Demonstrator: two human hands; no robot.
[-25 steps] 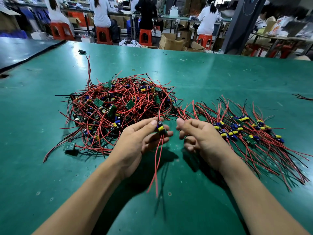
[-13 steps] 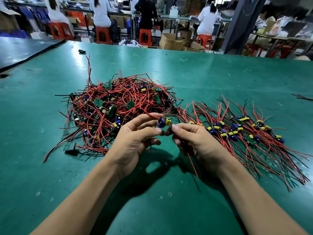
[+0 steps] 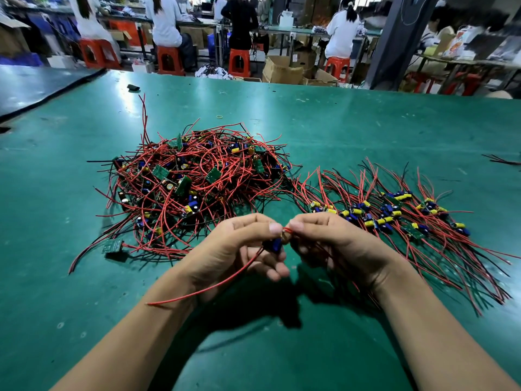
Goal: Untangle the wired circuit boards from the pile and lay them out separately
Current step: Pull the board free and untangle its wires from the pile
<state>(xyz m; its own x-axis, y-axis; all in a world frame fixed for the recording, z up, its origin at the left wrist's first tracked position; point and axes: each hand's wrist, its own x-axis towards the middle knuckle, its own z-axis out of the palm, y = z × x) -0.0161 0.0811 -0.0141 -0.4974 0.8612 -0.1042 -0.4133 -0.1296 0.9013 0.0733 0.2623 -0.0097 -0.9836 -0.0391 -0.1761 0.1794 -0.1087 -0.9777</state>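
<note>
A tangled pile (image 3: 197, 182) of small green circuit boards with red and black wires lies on the green table (image 3: 338, 131), left of centre. To its right, several separated boards (image 3: 394, 213) lie in a row with their wires fanned toward me. My left hand (image 3: 236, 246) pinches one wired circuit board (image 3: 275, 245) with blue parts, just in front of the pile. My right hand (image 3: 335, 244) pinches that board's red wires beside my left fingertips. One red wire (image 3: 203, 289) hangs down across my left wrist.
One loose board (image 3: 112, 246) lies at the pile's near-left edge. A small black object (image 3: 133, 87) and a yellow rubber band (image 3: 219, 117) sit farther back. Stray wires (image 3: 504, 160) lie at the far right. People sit on red stools at benches beyond the table.
My hands have closed together around the pulled-out board and turned it. Its wires, which hung straight down, now trail left across my left wrist and under my right hand.
</note>
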